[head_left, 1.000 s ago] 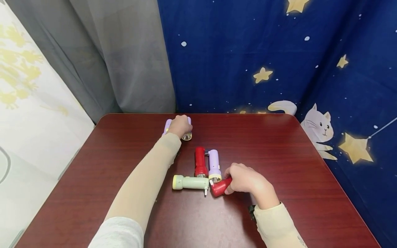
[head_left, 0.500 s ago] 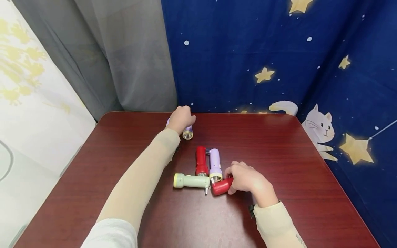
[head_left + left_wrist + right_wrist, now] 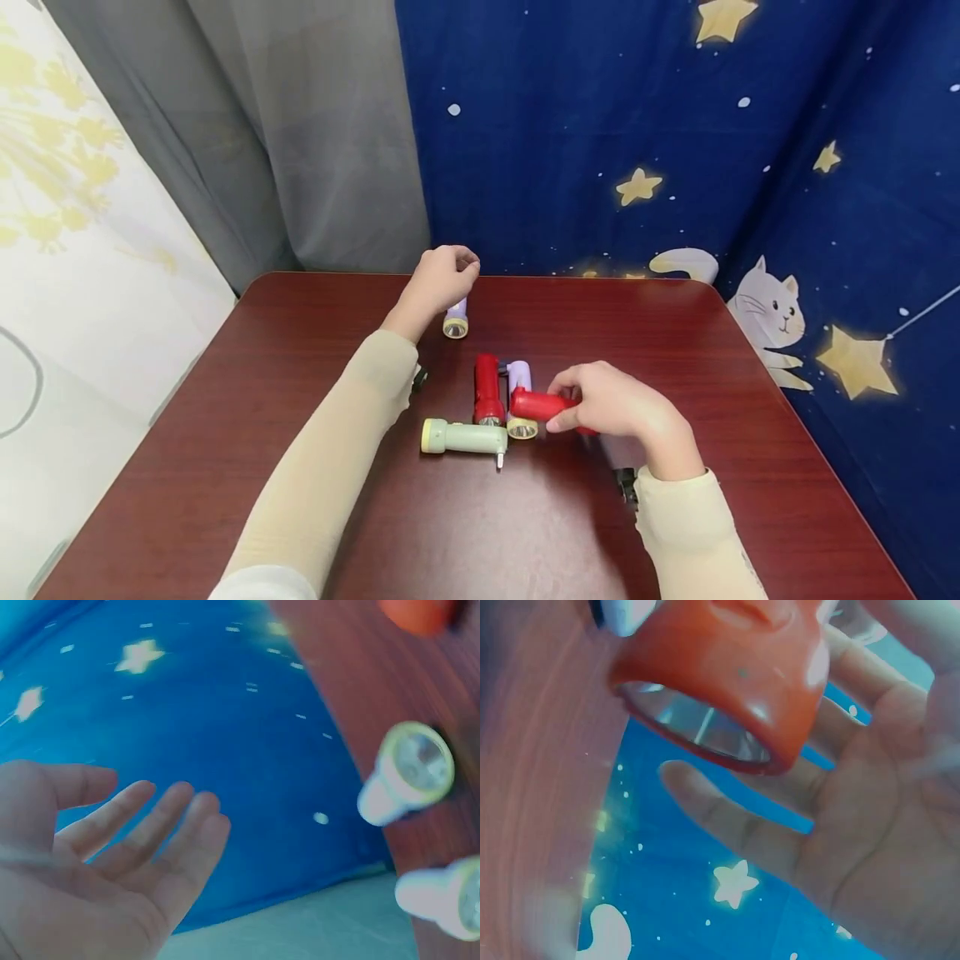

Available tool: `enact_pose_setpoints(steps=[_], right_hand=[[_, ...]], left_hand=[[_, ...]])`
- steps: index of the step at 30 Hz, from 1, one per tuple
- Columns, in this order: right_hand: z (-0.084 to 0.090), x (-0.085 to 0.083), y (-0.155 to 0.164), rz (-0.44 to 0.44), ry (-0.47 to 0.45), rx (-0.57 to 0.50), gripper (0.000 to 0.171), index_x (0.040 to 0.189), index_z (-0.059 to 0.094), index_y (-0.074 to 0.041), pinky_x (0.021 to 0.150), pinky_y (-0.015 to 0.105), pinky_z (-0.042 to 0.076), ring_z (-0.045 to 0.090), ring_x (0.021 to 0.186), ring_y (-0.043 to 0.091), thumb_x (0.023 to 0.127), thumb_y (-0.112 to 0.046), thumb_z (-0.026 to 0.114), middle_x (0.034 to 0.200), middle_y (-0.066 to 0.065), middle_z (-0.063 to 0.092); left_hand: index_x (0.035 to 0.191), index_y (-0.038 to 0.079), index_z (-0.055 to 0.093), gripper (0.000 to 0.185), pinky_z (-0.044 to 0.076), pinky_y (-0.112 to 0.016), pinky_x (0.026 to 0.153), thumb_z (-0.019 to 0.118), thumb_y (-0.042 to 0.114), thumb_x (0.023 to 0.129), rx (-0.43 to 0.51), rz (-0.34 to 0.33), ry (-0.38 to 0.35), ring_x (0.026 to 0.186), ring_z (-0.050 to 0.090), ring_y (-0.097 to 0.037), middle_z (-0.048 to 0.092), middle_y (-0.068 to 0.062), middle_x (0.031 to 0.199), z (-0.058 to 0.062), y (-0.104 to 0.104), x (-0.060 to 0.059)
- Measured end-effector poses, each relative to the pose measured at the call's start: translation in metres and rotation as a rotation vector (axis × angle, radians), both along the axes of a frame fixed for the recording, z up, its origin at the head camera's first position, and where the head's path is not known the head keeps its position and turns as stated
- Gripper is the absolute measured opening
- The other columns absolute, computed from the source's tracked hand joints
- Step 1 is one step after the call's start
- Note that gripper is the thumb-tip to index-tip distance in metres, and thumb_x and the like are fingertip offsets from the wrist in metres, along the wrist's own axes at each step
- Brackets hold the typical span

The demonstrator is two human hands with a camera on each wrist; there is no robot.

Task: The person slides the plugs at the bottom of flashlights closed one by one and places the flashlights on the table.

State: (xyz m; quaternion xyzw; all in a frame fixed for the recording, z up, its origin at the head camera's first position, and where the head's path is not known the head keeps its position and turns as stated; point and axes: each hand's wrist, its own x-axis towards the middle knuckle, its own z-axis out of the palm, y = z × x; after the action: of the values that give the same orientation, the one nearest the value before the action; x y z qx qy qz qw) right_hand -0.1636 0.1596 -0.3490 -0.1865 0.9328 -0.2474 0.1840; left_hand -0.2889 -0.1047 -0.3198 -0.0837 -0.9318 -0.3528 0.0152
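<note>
My right hand [image 3: 615, 402] grips a red flashlight [image 3: 536, 405] raised off the table, its tail over a purple flashlight [image 3: 522, 427]. Its lens end and the extended fingers below show in the right wrist view. My left hand [image 3: 441, 279] hovers near the table's far edge with nothing in it, fingers loosely bent. Just under it lies another purple flashlight [image 3: 455, 323]; the left wrist view shows a second flashlight [image 3: 442, 896] beside that one, which the hand hides from the head view. A second red flashlight [image 3: 488, 390] and a pale green flashlight [image 3: 465, 437] lie mid-table.
The flashlights lie on a reddish-brown wooden table [image 3: 720, 358]. Behind its far edge hang a grey curtain [image 3: 337, 142] and a blue curtain [image 3: 540, 150] with stars and a cat. A white surface [image 3: 82, 333] stands at the left.
My right hand has lifted the red flashlight off the table, up and away from the green one. My left hand has let go of the purple flashlights and risen slightly toward the far edge.
</note>
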Motion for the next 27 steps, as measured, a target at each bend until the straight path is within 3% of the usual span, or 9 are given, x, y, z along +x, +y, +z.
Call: enact_pose_setpoints(steps=[4,8,11,15,21,27], right_hand=[[0.002,-0.009,0.002,-0.030,0.115,-0.030,0.037,0.119,0.077,-0.014,0.083,0.039,0.056,0.064,0.090,0.019,0.088,-0.032,0.086,0.104,0.003,0.074],[0.002,-0.014,0.002,-0.074,0.200,-0.076,0.042,0.128,0.073,-0.011,0.089,0.046,0.058,0.066,0.095,0.022,0.093,-0.033,0.082,0.111,0.007,0.074],[0.003,-0.017,0.000,-0.091,0.247,-0.112,0.044,0.131,0.071,-0.008,0.091,0.049,0.057,0.066,0.097,0.024,0.095,-0.032,0.080,0.114,0.010,0.074],[0.004,-0.018,-0.005,-0.112,0.279,-0.157,0.044,0.133,0.069,-0.007,0.092,0.049,0.058,0.067,0.099,0.026,0.097,-0.030,0.078,0.118,0.012,0.072],[0.001,-0.017,-0.013,-0.161,0.315,-0.231,0.045,0.139,0.067,-0.010,0.090,0.047,0.060,0.068,0.100,0.027,0.100,-0.031,0.075,0.123,0.011,0.073],[-0.002,-0.014,-0.021,-0.175,0.366,-0.295,0.042,0.141,0.066,-0.011,0.091,0.047,0.060,0.068,0.102,0.027,0.102,-0.027,0.072,0.124,0.010,0.074]], left_hand=[[0.125,0.012,0.074,0.029,0.060,-0.045,0.098,0.058,0.029,0.108,0.138,-0.012,0.058,0.109,0.072,-0.025,0.077,-0.008,0.121,0.004,-0.001,0.024],[0.124,0.015,0.075,0.027,0.062,-0.043,0.091,0.064,0.031,0.106,0.217,-0.056,0.064,0.104,0.075,-0.023,0.079,-0.006,0.117,0.007,-0.001,0.053],[0.130,0.015,0.072,0.033,0.063,-0.044,0.092,0.069,0.034,0.103,0.245,-0.105,0.017,0.109,0.075,-0.025,0.077,-0.006,0.123,0.006,0.000,0.076],[0.148,0.016,0.058,0.057,0.062,-0.046,0.100,0.075,0.037,0.098,0.267,-0.149,-0.098,0.123,0.072,-0.027,0.070,-0.008,0.139,0.003,0.006,0.101],[0.161,0.017,0.043,0.081,0.062,-0.045,0.102,0.082,0.038,0.093,0.368,-0.131,-0.166,0.128,0.069,-0.028,0.064,-0.008,0.149,-0.012,0.021,0.113],[0.160,0.016,0.045,0.079,0.060,-0.045,0.105,0.083,0.033,0.093,0.552,-0.084,-0.148,0.127,0.070,-0.025,0.070,-0.005,0.142,-0.026,0.025,0.114]])
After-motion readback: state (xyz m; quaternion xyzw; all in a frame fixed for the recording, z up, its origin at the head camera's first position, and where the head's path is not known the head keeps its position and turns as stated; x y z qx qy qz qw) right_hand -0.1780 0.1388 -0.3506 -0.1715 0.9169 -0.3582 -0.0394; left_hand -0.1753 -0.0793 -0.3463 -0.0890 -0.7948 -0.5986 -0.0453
